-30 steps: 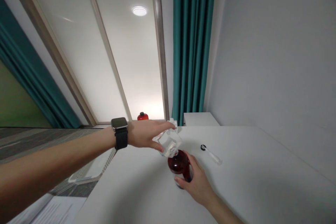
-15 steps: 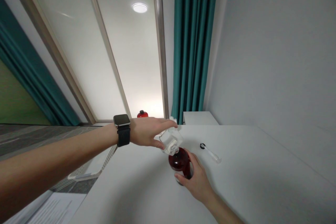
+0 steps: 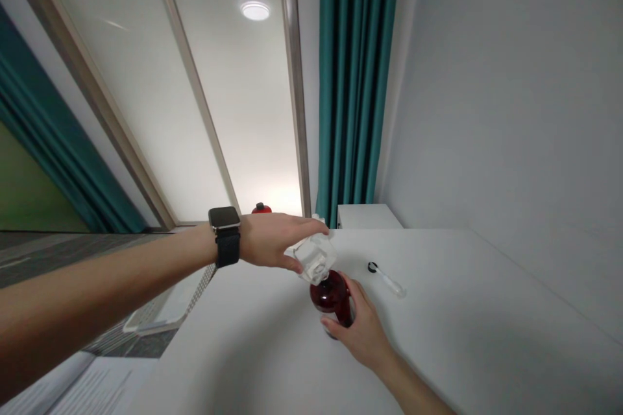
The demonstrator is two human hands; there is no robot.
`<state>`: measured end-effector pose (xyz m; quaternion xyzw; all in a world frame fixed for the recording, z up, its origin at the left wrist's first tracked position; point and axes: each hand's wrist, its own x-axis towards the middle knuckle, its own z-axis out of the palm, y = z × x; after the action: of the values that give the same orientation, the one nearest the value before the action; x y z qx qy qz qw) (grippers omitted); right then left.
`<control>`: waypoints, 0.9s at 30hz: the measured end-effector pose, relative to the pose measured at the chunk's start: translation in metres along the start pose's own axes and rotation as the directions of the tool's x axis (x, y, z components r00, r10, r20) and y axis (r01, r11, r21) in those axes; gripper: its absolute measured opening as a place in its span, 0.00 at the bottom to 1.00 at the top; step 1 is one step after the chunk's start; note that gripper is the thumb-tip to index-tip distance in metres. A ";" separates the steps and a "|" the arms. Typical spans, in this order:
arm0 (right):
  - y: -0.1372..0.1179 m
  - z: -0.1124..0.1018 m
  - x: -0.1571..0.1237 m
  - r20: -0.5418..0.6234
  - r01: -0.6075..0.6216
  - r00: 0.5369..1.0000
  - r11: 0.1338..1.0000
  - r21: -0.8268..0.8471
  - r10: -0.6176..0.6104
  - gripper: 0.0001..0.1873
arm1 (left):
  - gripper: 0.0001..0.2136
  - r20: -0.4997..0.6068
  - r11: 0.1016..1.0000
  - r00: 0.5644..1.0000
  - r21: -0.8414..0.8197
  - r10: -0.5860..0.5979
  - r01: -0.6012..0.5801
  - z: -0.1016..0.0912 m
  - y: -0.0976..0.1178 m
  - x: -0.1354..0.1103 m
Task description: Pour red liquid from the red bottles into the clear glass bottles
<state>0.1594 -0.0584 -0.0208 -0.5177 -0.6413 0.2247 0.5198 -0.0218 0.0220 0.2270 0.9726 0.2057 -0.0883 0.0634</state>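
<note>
My left hand [image 3: 272,241], with a smartwatch [image 3: 224,228] on its wrist, grips a clear glass bottle [image 3: 314,256] between thumb and fingers. That bottle is tipped, its neck down at the mouth of a dark red bottle [image 3: 329,293]. Whether liquid runs between them I cannot tell. Wrapped around the side of the red bottle is my right hand [image 3: 363,327], keeping it upright on the white table [image 3: 272,363]. To the right lies a clear dropper-like tube [image 3: 389,283] with a black ring-shaped cap end.
Behind my left hand shows the top of a red object with a dark cap [image 3: 261,208]. A white basket [image 3: 160,321] and printed pages [image 3: 97,389] are at the lower left. A white cabinet [image 3: 370,216] stands beyond the table, by a teal curtain [image 3: 355,91].
The view has shifted slightly. Both hands keep their holds, and the clear bottle stays tipped at the red bottle's mouth.
</note>
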 end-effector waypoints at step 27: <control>-0.001 0.004 0.000 -0.012 0.010 1.000 1.000 0.020 -0.010 0.38 | 0.29 0.017 0.997 1.000 0.082 -0.003 0.002 -0.002 0.002 0.002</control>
<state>0.1552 -0.0583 -0.0212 -0.5107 -0.6385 0.2252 0.5299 -0.0186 0.0212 0.2291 0.9733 0.2025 -0.1049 0.0249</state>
